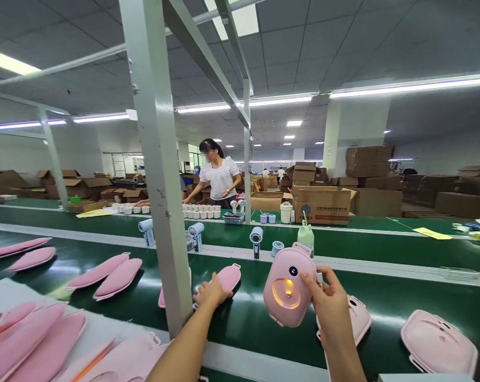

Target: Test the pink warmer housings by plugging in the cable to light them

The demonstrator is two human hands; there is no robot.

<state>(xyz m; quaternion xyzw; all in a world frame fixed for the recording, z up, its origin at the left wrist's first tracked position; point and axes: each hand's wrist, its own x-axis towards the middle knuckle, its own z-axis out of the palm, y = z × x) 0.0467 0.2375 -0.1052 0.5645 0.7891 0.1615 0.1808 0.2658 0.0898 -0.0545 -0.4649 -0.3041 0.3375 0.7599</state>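
Observation:
My right hand (330,305) is closed round a pink rounded device (287,289), held upright above the green conveyor belt (402,297). An orange light glows in the device's round window. A thin white cable end sticks out by my fingers. My left hand (211,291) reaches forward past a grey post (160,175) and lies flat, fingers spread, on a pink pouch (228,276) on the belt. Under my right wrist lies another pink device (359,318), and a third (438,345) lies to its right.
Pink pouches (108,273) lie in pairs along the belt and pile up at the near left (33,339). Small handheld fans (256,239) stand on the belt's divider. A person in a white top (219,178) works at the far bench among white cups and cardboard boxes (323,204).

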